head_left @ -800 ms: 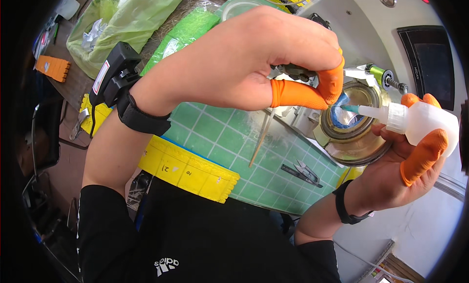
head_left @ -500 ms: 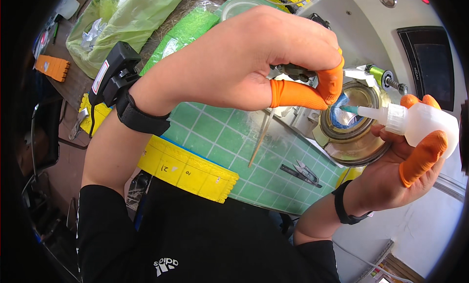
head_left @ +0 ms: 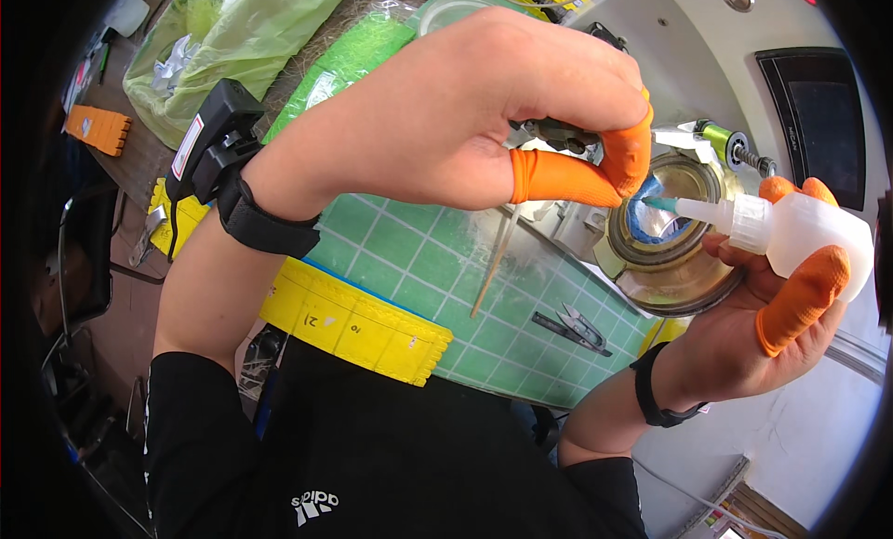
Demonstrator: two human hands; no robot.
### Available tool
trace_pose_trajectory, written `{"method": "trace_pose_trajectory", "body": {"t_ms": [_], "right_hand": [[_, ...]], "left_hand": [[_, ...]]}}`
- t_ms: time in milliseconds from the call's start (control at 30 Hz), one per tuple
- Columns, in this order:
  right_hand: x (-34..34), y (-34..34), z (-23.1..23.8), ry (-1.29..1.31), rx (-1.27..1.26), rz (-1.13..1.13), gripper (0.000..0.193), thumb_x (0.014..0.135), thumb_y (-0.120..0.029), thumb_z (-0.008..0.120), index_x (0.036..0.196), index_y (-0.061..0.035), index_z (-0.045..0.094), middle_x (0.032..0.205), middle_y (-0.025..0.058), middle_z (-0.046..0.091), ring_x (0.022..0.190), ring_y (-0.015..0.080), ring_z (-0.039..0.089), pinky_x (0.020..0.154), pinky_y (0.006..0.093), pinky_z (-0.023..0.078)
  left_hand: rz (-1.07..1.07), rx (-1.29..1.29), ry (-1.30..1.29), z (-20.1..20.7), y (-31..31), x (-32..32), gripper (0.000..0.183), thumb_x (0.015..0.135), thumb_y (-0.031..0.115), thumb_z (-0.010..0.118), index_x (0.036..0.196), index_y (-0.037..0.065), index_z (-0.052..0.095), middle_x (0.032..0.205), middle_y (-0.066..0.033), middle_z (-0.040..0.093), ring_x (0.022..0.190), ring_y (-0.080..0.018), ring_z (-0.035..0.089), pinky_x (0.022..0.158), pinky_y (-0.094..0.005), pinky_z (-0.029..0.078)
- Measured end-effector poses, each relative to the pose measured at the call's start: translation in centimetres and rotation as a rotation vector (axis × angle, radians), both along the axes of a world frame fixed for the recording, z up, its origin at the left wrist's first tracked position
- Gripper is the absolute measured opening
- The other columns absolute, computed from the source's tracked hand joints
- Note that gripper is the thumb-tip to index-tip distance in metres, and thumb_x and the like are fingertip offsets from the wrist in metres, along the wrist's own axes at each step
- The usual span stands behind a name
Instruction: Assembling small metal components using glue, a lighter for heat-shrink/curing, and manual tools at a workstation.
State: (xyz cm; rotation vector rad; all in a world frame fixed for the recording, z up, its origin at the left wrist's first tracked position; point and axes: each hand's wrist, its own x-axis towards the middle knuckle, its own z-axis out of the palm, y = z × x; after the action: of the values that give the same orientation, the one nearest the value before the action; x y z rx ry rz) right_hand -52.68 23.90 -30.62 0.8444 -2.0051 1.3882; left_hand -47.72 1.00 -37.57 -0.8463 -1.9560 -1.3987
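Above the round brass-coloured ring part of the machine (head_left: pixel 684 288), my left hand (head_left: pixel 507 106) pinches thumb and forefinger together, both in orange finger cots. What lies between these fingertips, if anything, is too small to make out. My right hand (head_left: pixel 735 358), also with orange finger cots, grips a translucent white squeeze bottle (head_left: pixel 819 241). The bottle lies on its side, its teal needle tip (head_left: pixel 659 204) pointing left, close to the left fingertips. Behind the tip, inside the ring, blue material (head_left: pixel 642 225) surrounds a pale, shiny middle.
On the green gridded mat (head_left: pixel 400 241) lie a thin wooden stick (head_left: pixel 493 269) and small thread snips (head_left: pixel 572 330). Yellow measuring strip (head_left: pixel 363 330) edges the mat. Farther off are a green plastic packet (head_left: pixel 349 65), a pale green bag (head_left: pixel 251 51) and the machine's dark screen (head_left: pixel 823 120).
The bottle's needle tip has edged slightly left, nearer the left fingertips. Both hands keep the same grip and almost the same place.
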Motion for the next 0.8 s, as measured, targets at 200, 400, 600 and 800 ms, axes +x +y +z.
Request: {"method": "trace_pose_trajectory", "body": {"t_ms": [200,400,600,800], "right_hand": [[-0.2,-0.1,-0.1,-0.013,-0.022,0.031,0.064,0.11,-0.048,0.056,0.132,0.0127,0.056,0.113,0.029,0.07,0.091,0.0294,0.075,0.063,0.0298,0.063],[-0.1,-0.3,0.2,-0.025,0.001,0.045,0.063,0.11,-0.047,0.056,0.132,0.0127,0.055,0.113,0.0294,0.07,0.09,0.0292,0.075,0.062,0.0302,0.063],[0.1,0.8,0.2,-0.056,-0.068,0.082,0.068,0.109,-0.051,0.055,0.134,0.0127,0.053,0.116,0.0282,0.067,0.092,0.0276,0.072,0.062,0.0299,0.061],[3.7,7.6,1.7,-0.418,-0.143,0.569,0.039,0.104,-0.032,0.058,0.111,0.006,0.054,0.095,0.0203,0.06,0.071,0.0267,0.065,0.059,0.0342,0.058]], "left_hand": [[0.001,0.004,0.002,-0.2,-0.1,0.0,0.018,0.081,0.004,0.086,0.092,0.001,0.072,0.094,-0.0087,0.073,0.085,-0.0252,0.068,0.072,-0.0331,0.053],[-0.015,0.011,0.0,-0.1,-0.2,0.0,0.018,0.081,0.004,0.086,0.093,0.001,0.072,0.094,-0.0089,0.073,0.085,-0.0251,0.068,0.072,-0.0335,0.053],[-0.018,-0.003,-0.033,0.3,-0.1,0.3,0.019,0.08,0.004,0.086,0.092,0.001,0.072,0.094,-0.0088,0.073,0.084,-0.0249,0.067,0.072,-0.0342,0.053],[-0.013,-0.113,-0.133,1.3,-0.4,0.3,0.014,0.082,0.0,0.081,0.09,0.002,0.069,0.092,-0.0106,0.072,0.088,-0.0289,0.07,0.098,-0.0491,0.058]]}}
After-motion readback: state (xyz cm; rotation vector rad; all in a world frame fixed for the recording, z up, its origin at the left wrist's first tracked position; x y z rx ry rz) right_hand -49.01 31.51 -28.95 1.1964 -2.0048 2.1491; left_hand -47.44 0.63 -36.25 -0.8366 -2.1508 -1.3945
